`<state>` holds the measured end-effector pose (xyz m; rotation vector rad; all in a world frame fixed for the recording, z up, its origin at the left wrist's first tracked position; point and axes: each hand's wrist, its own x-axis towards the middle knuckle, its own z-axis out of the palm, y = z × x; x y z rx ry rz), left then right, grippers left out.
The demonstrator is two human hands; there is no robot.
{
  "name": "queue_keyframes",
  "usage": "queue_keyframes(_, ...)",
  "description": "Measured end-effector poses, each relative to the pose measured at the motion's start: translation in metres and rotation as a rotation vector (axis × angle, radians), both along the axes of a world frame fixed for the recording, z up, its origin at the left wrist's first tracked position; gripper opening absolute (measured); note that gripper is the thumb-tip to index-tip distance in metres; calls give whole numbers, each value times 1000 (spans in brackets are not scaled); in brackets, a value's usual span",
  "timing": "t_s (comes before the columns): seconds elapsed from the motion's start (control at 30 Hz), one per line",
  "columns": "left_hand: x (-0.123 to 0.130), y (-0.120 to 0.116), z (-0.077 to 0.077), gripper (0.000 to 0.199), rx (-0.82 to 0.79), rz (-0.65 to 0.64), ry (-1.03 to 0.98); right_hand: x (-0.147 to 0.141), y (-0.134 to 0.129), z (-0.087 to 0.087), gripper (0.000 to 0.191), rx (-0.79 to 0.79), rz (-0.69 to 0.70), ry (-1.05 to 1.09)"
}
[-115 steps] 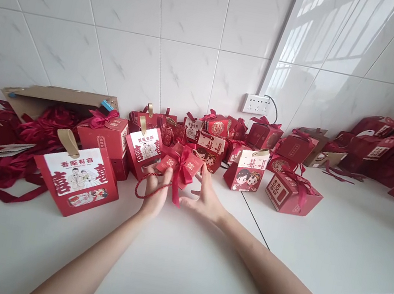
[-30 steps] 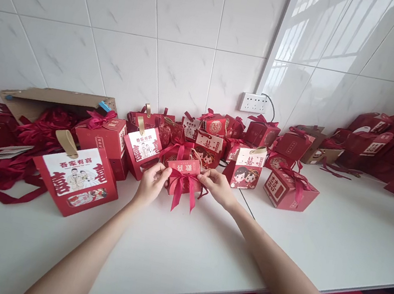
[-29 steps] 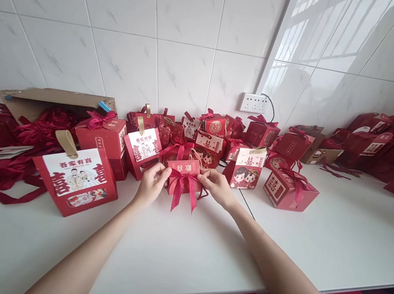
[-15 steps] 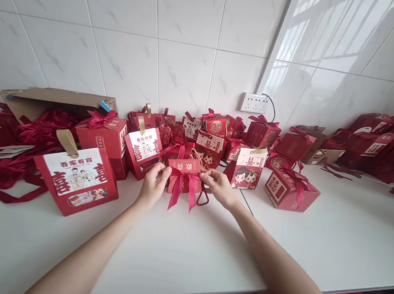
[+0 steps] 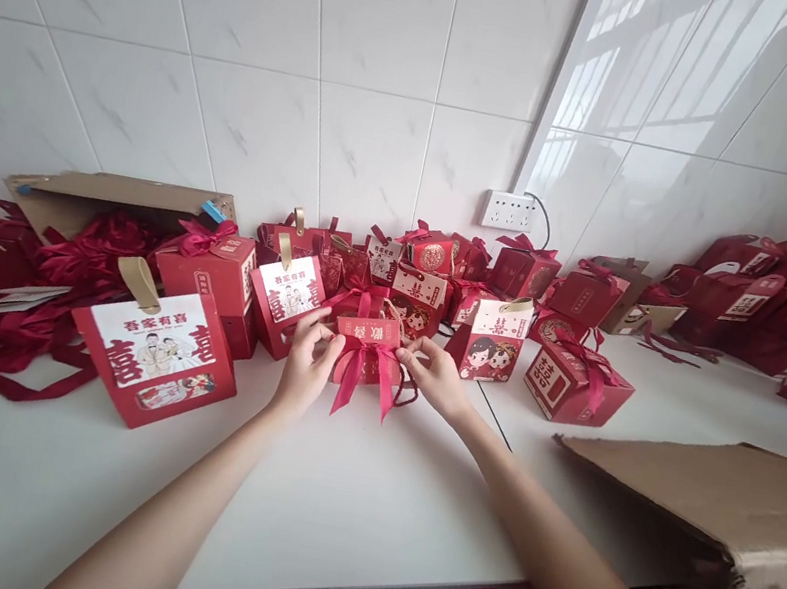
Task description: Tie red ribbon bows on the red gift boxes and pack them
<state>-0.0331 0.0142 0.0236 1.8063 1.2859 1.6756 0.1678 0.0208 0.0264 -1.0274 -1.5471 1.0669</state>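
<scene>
Carton at near right by the counter, then left hand at a bow's left loop, grip unclear, right hand's fingers pinching its right loop, small red box beneath at mid-counter, more boxes crowded behind, socket strip beyond.
</scene>
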Motion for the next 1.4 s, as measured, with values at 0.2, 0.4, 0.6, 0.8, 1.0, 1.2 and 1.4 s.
queue_keyframes(0.2,-3,0,2,25,-54,-97,-45,4,-1,-4,93,361,118,-204)
queue_keyframes(0.4,-5,0,2,27,-86,-109,-52,7,4,-9,112,520,159,-376)
queue_keyframes(0.6,-4,1,0,28,-76,-140,-85,7,3,-8,108,611,96,-461)
queue_keyframes(0.8,-1,-3,-3,26,-67,-125,-55,8,4,-9,97,566,177,-371)
queue_keyframes(1.0,3,-2,-1,28,-75,-194,-126,9,6,-10,98,514,176,-266)
queue_keyframes(1.2,3,0,-2,49,-84,-307,-259,9,0,0,86,52,84,33)
queue_keyframes(1.4,0,-4,-4,68,-70,-474,-145,7,-5,12,53,-551,285,337)
